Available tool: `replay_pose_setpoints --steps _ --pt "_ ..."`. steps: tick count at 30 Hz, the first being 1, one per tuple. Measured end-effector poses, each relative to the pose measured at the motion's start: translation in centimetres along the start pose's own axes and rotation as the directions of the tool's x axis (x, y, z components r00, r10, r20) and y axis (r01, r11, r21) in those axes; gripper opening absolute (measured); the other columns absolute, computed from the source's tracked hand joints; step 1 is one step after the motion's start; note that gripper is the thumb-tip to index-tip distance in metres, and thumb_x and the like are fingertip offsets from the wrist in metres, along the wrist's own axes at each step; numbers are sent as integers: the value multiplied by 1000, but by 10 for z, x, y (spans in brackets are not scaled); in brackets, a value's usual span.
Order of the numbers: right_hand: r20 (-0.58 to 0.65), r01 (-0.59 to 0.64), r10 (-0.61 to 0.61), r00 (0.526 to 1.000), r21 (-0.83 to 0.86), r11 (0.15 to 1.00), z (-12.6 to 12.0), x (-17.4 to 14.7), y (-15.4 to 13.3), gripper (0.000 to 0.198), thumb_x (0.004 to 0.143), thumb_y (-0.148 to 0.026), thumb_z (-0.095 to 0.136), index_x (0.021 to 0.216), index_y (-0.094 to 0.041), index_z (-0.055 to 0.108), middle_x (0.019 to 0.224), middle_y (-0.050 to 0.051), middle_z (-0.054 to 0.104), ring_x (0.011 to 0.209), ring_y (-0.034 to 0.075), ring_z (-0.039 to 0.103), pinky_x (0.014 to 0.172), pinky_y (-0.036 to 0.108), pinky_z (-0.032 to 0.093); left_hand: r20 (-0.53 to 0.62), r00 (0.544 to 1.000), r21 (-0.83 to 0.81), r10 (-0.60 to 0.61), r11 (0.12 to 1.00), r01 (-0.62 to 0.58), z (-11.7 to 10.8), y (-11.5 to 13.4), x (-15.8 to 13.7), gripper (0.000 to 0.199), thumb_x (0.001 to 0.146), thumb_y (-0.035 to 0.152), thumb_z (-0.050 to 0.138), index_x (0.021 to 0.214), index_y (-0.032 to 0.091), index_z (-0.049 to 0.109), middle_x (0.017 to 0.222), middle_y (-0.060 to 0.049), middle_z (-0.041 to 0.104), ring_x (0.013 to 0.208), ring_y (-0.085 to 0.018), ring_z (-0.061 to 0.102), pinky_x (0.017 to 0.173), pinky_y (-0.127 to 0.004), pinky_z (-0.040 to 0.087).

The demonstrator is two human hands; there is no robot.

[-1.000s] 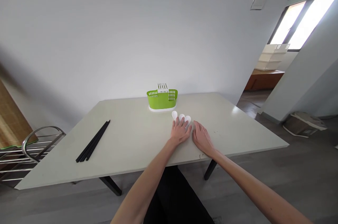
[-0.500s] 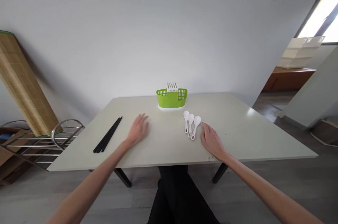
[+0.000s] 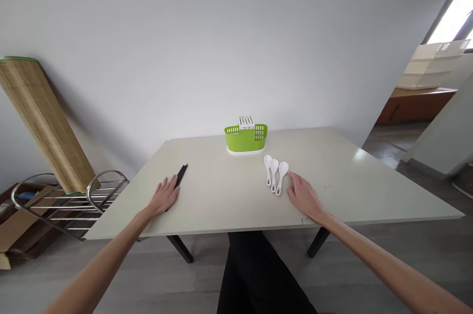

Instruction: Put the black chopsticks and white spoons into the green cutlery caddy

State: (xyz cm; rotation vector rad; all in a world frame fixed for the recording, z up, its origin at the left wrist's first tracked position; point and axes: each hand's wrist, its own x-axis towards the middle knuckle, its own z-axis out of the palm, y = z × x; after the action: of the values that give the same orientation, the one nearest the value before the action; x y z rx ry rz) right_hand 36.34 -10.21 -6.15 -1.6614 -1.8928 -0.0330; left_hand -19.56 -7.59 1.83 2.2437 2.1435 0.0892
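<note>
My left hand [image 3: 164, 196] lies over the black chopsticks [image 3: 182, 174] at the left of the table, fingers stretched out. It covers most of their length; mainly their far ends show, and I cannot tell whether it presses on them. Three white spoons [image 3: 274, 171] lie side by side right of the middle, bowls away from me, dark marks on the handle ends. My right hand [image 3: 305, 199] rests flat just right of the spoons, open, its fingertips close to the nearest one. A green and white cutlery basket [image 3: 246, 142] stands upright farther back.
The pale table [image 3: 221, 205] meets a plain wall [image 3: 207, 57] behind the basket. To the left are a metal rack [image 3: 77, 205], a rolled bamboo mat [image 3: 50, 126] leaning on the wall, and a cardboard box [image 3: 29, 220]. Translucent containers [image 3: 430, 67] sit at the far right.
My left hand has moved left from the bare tabletop onto the chopsticks. My right hand stays beside the spoons. The view has shifted slightly.
</note>
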Motion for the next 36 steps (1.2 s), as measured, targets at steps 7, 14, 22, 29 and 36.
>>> replay_pose_setpoints --steps 7,14,22,29,36 --pt "30 -36 37 999 -14 999 -6 0 -5 49 99 -21 39 146 -11 50 141 18 64 129 30 60 108 42 47 -63 995 -56 78 995 -82 29 110 4 71 104 51 22 168 19 29 174 -7 28 163 -34 14 131 -58 15" --pt "20 -39 40 999 -12 999 -7 1 -5 47 98 -19 39 141 -13 54 136 18 67 124 30 63 105 42 48 -129 989 -122 76 988 -91 55 216 17 68 103 44 28 165 17 35 173 -11 31 162 -41 15 131 -60 11" --pt "7 -8 8 1000 -11 1000 -4 3 -5 44 97 -18 40 138 -17 56 140 15 65 127 29 61 107 43 47 -192 977 -222 95 965 -138 72 255 25 69 103 48 32 165 20 34 172 -13 34 162 -43 13 129 -66 11" --pt "6 -9 9 1000 -17 1000 -2 2 -2 43 97 -18 41 137 -16 56 140 15 65 128 28 61 108 41 47 -206 970 -324 129 926 -192 59 238 25 61 107 47 26 158 19 41 165 -13 46 160 -33 29 131 -56 20" --pt "-8 10 -10 1000 -20 1000 -2 3 -2 44 97 -18 41 138 -17 57 142 15 64 129 29 61 109 43 47 -221 941 -284 256 906 -313 49 214 26 51 106 36 30 153 23 47 161 -9 52 157 -25 37 130 -47 30"
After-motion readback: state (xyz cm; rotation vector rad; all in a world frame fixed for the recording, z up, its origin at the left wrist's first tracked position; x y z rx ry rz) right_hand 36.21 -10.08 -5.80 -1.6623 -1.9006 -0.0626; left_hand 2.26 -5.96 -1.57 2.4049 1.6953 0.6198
